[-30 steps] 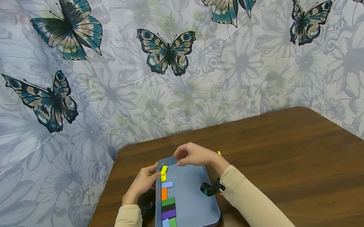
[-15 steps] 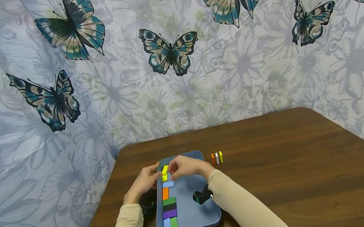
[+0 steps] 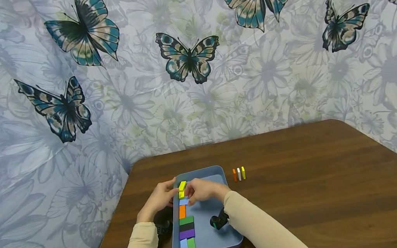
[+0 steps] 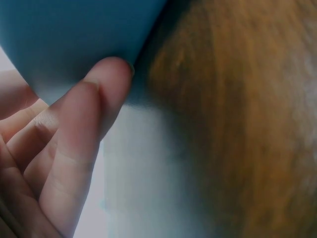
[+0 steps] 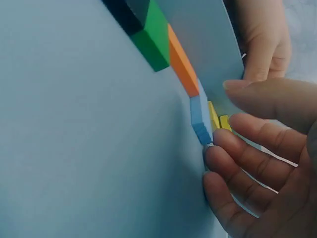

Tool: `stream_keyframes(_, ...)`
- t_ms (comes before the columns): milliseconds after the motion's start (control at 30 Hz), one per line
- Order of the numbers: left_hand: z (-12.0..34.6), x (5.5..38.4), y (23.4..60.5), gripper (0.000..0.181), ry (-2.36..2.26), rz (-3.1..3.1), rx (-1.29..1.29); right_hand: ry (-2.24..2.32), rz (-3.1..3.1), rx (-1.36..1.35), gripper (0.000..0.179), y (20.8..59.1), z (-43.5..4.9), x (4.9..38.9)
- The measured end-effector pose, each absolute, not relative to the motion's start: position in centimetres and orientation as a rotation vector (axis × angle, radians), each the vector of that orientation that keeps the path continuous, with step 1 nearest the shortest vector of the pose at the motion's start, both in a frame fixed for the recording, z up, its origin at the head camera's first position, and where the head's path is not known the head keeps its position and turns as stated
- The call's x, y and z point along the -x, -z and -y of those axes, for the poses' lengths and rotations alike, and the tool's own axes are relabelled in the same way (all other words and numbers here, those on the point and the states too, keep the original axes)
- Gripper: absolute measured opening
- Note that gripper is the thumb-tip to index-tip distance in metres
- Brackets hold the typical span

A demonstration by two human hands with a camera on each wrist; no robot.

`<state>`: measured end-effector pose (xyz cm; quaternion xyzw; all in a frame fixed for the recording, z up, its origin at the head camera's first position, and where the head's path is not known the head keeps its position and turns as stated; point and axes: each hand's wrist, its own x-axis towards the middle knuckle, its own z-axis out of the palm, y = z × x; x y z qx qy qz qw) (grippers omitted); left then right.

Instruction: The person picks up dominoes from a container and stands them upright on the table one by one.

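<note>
Fingers of the right hand (image 3: 202, 189) are loosely bent, holding nothing visible, beside yellow blocks (image 3: 182, 186) in the tray (image 3: 216, 235) gripped by the left hand (image 3: 160, 197); if brushed, the blocks might be toppled.

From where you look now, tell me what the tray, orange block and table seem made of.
Tray: probably plastic, smooth and satin; one even blue-grey colour and rounded corners suggest it.
Orange block: painted wood or plastic, I can't tell which; flat, even colour, crisp edges.
Table: wood or wood-look laminate, lightly glossy; brown grain streaks, pale sheen.
</note>
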<state>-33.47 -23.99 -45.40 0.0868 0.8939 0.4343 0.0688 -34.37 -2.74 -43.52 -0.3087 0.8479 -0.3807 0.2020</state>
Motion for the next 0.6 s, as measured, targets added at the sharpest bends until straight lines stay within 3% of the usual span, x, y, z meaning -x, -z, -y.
stream_keyframes(600,24.0,33.6,45.5,0.057,-1.317,-2.672,-0.253,1.014,-2.501,0.787,0.019,44.8,3.4,34.2)
